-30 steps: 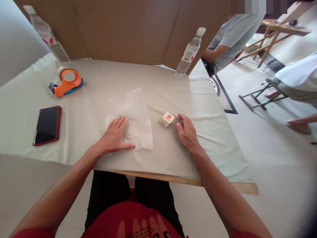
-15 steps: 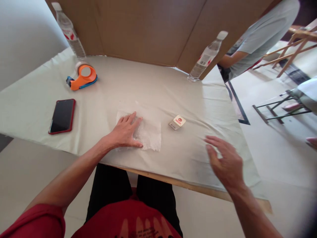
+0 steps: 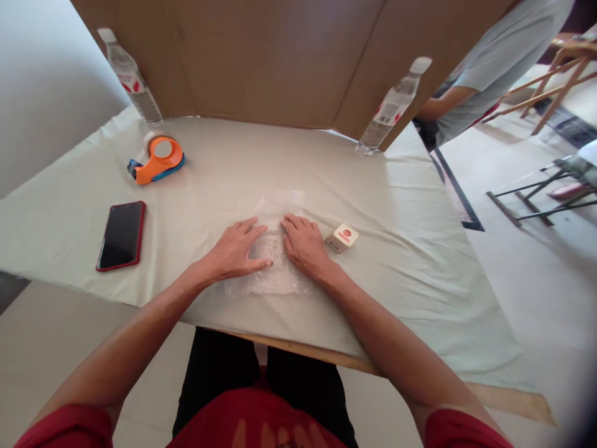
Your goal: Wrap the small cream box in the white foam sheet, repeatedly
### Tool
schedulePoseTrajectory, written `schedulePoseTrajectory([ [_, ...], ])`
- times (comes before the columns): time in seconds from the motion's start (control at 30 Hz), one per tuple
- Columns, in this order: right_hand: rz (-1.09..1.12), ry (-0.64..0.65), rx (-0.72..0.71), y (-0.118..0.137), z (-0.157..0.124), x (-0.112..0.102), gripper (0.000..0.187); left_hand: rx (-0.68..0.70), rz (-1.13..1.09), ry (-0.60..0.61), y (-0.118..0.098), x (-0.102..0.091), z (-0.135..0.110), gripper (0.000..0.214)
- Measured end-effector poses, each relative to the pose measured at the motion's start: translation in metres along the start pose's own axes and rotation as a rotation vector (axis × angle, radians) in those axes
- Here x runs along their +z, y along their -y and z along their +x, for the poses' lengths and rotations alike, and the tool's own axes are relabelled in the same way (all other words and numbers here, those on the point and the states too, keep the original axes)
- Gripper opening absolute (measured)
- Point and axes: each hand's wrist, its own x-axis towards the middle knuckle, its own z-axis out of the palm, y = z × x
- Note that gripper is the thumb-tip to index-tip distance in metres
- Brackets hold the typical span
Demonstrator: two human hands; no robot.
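A clear sheet of bubble wrap [image 3: 273, 274] lies flat on the cloth-covered table near its front edge. My left hand [image 3: 237, 251] rests open on the left part of the sheet, thumb apart from the fingers. On the right part lies my right hand [image 3: 305, 244], flat with its fingers stretched forward. Just right of that hand sits a small cream box [image 3: 343, 237] with a red mark on its top; neither hand holds it.
An orange tape dispenser [image 3: 161, 160] and a red-cased phone [image 3: 122, 236] lie at the left. Two water bottles, one left [image 3: 134, 84] and one right [image 3: 389, 113], stand against a cardboard panel [image 3: 265, 62]. Another person [image 3: 489, 74] is beyond the right side.
My right hand has moved left from the table's right side onto the bubble wrap. My left hand stays on the sheet. The view has shifted slightly.
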Motion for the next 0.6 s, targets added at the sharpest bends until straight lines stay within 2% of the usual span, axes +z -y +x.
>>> schedulePoseTrajectory([
  [0.1, -0.001, -0.034, 0.013, 0.001, -0.004, 0.003, 0.038, -0.017, -0.018, -0.126, 0.006, 0.004, 0.015, 0.056],
  [0.27, 0.037, -0.056, 0.019, 0.001, -0.005, 0.007, 0.037, -0.023, -0.011, -0.146, 0.013, 0.018, 0.024, 0.07],
  [0.43, 0.076, -0.054, 0.035, 0.0, -0.006, 0.009, 0.039, 0.067, -0.047, -0.233, 0.021, 0.019, 0.016, 0.057],
  [0.53, 0.102, -0.065, 0.027, -0.005, -0.008, -0.004, 0.039, 0.123, -0.059, -0.175, 0.022, 0.016, 0.014, 0.057],
  [0.6, 0.109, -0.126, 0.026, -0.014, -0.012, -0.021, 0.041, 0.129, -0.064, -0.142, 0.021, 0.014, 0.014, 0.059],
])
